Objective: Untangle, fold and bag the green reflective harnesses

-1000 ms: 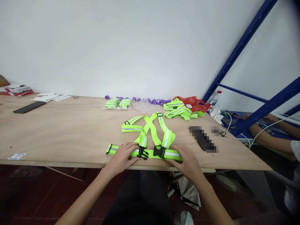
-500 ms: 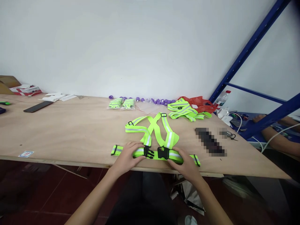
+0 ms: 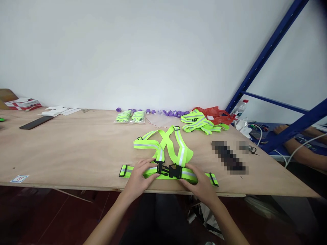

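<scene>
Harness buckle (image 3: pixel 175 171) between both grips (image 3: pixel 140 177) (image 3: pixel 203 183)

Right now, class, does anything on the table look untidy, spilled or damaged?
Nothing looks clearly spilled or damaged. The yellow-green reflective straps at the back right look untidy: they lie in a loose tangle before the red plastic bag, whereas the reflective harness near the front edge is spread out.

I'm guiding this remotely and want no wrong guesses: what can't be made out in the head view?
In the head view:
Waist strap: stretches hidden behind the left hand and right hand.
Prong half of the buckle: tips too small at the socket half to tell whether they have entered.
Dark object: blurred by pixelation.
Green item: cut off by the left edge.
Bottle: label print too small to read.
</scene>
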`<move>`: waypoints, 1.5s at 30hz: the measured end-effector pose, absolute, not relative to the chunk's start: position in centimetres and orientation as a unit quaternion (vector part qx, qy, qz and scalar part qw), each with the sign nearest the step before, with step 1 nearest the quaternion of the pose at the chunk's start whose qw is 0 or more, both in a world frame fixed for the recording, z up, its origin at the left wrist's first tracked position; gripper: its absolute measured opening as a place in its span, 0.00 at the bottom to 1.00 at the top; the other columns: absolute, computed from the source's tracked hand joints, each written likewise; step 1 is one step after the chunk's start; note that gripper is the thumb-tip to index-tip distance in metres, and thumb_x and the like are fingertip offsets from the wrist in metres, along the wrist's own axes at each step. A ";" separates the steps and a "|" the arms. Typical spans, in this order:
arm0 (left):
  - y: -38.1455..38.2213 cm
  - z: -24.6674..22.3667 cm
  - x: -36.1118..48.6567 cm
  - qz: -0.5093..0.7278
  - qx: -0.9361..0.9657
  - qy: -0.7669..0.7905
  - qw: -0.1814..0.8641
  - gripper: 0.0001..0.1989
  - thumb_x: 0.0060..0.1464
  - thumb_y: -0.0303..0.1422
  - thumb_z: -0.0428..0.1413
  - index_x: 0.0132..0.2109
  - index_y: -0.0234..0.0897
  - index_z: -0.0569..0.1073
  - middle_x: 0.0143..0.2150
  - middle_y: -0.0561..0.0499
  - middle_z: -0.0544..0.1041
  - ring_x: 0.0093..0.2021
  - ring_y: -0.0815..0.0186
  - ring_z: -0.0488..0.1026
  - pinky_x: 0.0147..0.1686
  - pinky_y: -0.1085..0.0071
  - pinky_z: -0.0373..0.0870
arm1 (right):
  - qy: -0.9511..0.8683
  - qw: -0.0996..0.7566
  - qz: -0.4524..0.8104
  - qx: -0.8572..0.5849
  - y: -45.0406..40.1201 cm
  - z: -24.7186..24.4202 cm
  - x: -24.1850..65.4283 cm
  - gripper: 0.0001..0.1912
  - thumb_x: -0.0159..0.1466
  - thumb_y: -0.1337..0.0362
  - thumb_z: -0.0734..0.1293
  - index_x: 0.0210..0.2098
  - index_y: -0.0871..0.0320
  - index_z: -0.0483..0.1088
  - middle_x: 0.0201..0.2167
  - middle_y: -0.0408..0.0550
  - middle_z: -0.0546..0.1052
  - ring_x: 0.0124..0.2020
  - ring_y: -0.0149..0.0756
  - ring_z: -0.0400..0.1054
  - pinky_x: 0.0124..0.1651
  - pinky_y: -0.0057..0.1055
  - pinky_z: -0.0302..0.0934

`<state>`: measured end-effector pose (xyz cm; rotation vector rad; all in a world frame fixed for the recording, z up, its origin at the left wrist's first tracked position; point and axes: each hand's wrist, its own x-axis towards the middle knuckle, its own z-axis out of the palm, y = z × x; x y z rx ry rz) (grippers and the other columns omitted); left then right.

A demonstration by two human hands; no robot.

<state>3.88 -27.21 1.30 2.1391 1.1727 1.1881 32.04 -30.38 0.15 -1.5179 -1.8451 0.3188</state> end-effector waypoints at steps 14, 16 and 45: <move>-27.4 1.3 4.3 0.412 0.768 0.416 0.260 0.09 0.57 0.36 0.63 0.46 0.43 0.79 0.56 0.45 0.78 0.56 0.55 0.72 0.56 0.54 0.70 | -0.722 0.349 0.141 -0.580 -30.5 -0.2 32.2 0.22 0.62 0.51 0.69 0.53 0.53 0.71 0.48 0.51 0.79 0.48 0.47 0.74 0.49 0.40 0.69; -27.5 1.3 4.5 0.408 0.770 0.416 0.259 0.08 0.57 0.36 0.63 0.45 0.43 0.78 0.57 0.45 0.77 0.56 0.55 0.72 0.56 0.54 0.69 | -0.719 0.347 0.145 -0.584 -30.5 -0.2 32.2 0.22 0.62 0.50 0.69 0.52 0.53 0.71 0.47 0.51 0.78 0.48 0.48 0.74 0.49 0.41 0.69; -28.0 0.1 6.0 0.434 0.784 0.414 0.159 0.07 0.58 0.36 0.62 0.43 0.41 0.81 0.51 0.42 0.80 0.50 0.54 0.74 0.48 0.54 0.75 | -0.763 0.369 0.092 -0.522 -30.2 0.0 32.1 0.14 0.64 0.55 0.70 0.47 0.52 0.77 0.48 0.53 0.78 0.51 0.48 0.72 0.51 0.44 0.70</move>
